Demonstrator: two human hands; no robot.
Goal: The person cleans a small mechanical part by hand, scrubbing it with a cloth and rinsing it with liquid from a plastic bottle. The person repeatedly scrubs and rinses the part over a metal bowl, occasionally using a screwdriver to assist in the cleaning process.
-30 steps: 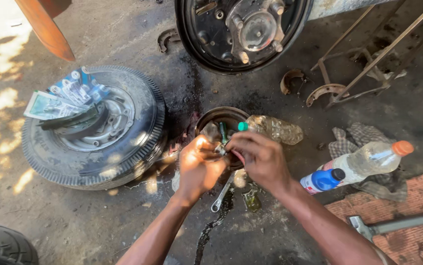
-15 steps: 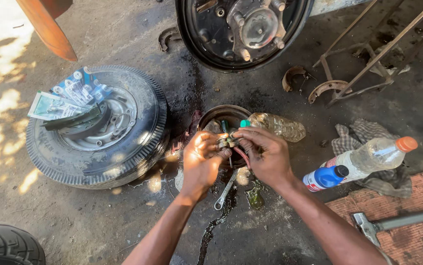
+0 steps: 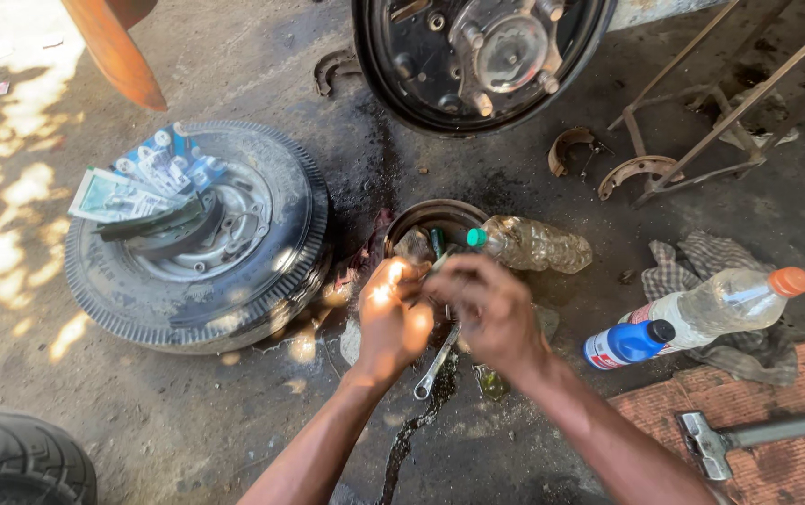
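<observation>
Whatever the left hand (image 3: 391, 318) and right hand (image 3: 487, 313) pinch between them is hidden by their fingers. They also cover part of the round rusty metal bowl (image 3: 421, 217). The black brake backing plate (image 3: 477, 56) is cut off at the top edge, the black tyre (image 3: 10, 460) at the bottom-left corner.

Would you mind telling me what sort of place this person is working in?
Most likely an open-air vehicle repair spot: a removed wheel lies flat on oil-stained ground, a bare brake hub stands above, loose brake shoes and a wrench lie about.
</observation>
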